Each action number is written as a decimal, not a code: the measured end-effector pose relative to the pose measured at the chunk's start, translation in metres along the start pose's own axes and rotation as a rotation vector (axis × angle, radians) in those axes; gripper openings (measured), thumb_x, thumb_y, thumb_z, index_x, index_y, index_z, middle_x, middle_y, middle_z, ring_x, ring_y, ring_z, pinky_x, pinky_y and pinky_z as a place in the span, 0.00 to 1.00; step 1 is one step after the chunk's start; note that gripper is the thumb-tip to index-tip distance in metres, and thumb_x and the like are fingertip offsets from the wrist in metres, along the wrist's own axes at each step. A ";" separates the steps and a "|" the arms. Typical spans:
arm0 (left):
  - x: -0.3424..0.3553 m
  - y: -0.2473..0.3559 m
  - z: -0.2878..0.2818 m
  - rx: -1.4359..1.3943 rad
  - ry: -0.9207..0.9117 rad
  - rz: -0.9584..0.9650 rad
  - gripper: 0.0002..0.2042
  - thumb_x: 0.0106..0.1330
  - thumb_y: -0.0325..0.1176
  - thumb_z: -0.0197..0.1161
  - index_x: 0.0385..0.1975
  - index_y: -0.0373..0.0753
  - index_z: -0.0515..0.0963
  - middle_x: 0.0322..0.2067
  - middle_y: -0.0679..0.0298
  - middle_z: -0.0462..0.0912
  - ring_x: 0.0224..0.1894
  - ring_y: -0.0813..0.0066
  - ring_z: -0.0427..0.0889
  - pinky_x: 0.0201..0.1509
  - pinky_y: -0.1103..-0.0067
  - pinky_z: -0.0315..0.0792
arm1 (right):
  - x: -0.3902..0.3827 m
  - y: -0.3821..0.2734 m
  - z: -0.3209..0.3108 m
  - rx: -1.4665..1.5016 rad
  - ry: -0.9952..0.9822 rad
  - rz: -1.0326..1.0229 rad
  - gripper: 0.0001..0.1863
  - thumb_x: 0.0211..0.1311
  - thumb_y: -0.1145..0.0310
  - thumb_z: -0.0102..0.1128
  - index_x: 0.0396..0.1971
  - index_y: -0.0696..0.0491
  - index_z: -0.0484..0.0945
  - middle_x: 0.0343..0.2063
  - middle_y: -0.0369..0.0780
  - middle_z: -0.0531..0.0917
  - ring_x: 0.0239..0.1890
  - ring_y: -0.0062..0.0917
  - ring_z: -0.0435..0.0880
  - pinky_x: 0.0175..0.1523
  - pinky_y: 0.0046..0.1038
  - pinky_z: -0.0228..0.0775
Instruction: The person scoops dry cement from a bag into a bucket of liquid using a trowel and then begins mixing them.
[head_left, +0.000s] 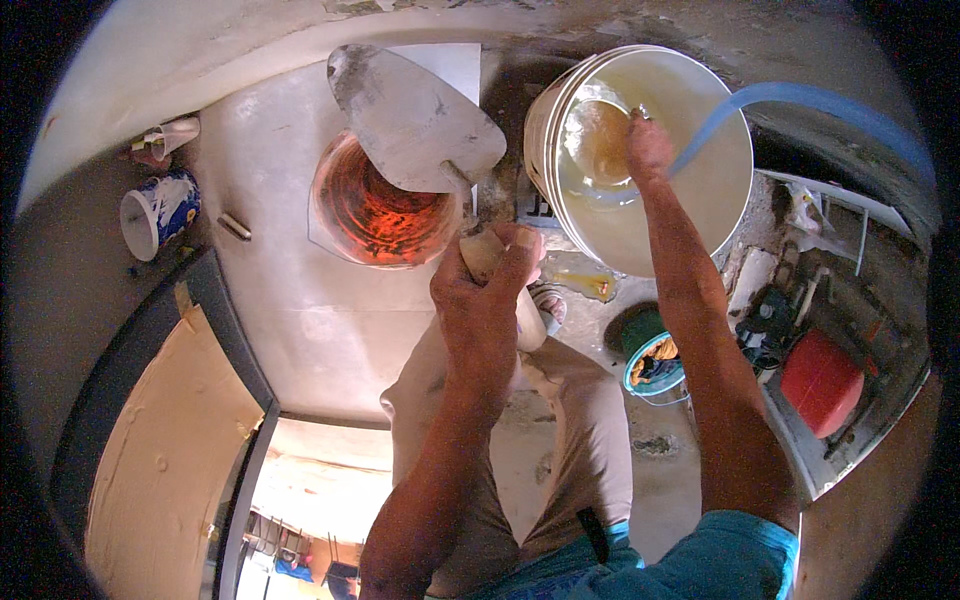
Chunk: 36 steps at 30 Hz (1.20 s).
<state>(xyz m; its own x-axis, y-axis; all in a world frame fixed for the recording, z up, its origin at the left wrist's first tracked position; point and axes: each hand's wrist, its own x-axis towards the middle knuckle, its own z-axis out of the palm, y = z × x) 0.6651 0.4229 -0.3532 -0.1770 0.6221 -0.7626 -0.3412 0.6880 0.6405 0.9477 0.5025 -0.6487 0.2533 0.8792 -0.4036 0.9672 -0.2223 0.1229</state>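
Note:
My left hand (484, 275) is wrapped round the handle of a trowel (410, 115), its broad grey blade tilted over an orange-lined bucket (375, 225). My right hand (650, 150) reaches into a large white bucket (720, 220) with cloudy, yellowish liquid (600, 140) in it, its fingers closed on something I cannot make out. A pale blue hose (800, 95) curves in from the right and runs down into the white bucket beside my right hand.
A blue-and-white tub (145, 222), cups (170, 137) and a short cylinder (234, 227) lie left. A teal bucket (640, 330) holding cloth stands below the white bucket; a red container (822, 380) and clutter are at right. Cardboard (165, 440) covers a dark-framed panel at lower left, by a bright opening.

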 end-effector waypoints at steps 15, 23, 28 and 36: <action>-0.003 -0.011 0.013 0.140 -0.187 0.053 0.13 0.60 0.35 0.71 0.36 0.34 0.78 0.27 0.66 0.80 0.29 0.81 0.77 0.31 0.82 0.73 | -0.031 0.073 -0.008 1.289 -0.411 0.099 0.19 0.59 0.60 0.60 0.35 0.64 0.80 0.22 0.44 0.83 0.16 0.29 0.82 0.17 0.29 0.76; -0.008 -0.017 0.008 0.072 -0.385 0.072 0.13 0.62 0.33 0.70 0.39 0.33 0.77 0.30 0.66 0.82 0.30 0.82 0.79 0.35 0.82 0.76 | -0.073 0.104 -0.089 1.192 -0.357 -0.016 0.18 0.63 0.61 0.58 0.34 0.64 0.80 0.22 0.43 0.83 0.17 0.26 0.81 0.16 0.26 0.73; -0.017 -0.010 0.009 -0.001 -0.447 0.068 0.13 0.61 0.34 0.71 0.40 0.34 0.79 0.27 0.68 0.80 0.25 0.85 0.75 0.28 0.84 0.71 | -0.110 0.092 -0.156 1.225 -0.240 0.048 0.16 0.62 0.62 0.59 0.32 0.63 0.80 0.20 0.41 0.82 0.15 0.25 0.80 0.14 0.24 0.71; -0.022 -0.007 -0.002 -0.109 -0.357 0.174 0.12 0.62 0.34 0.70 0.39 0.34 0.79 0.26 0.69 0.80 0.24 0.87 0.73 0.26 0.84 0.69 | -0.123 0.049 -0.216 1.203 -0.364 -0.055 0.13 0.55 0.69 0.61 0.35 0.63 0.82 0.22 0.41 0.83 0.14 0.24 0.79 0.12 0.24 0.70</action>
<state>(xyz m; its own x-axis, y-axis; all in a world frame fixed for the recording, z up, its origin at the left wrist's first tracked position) 0.6694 0.4031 -0.3411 0.0842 0.8295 -0.5521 -0.4337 0.5293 0.7291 0.9597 0.4749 -0.3973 0.0175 0.7747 -0.6321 0.3325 -0.6007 -0.7270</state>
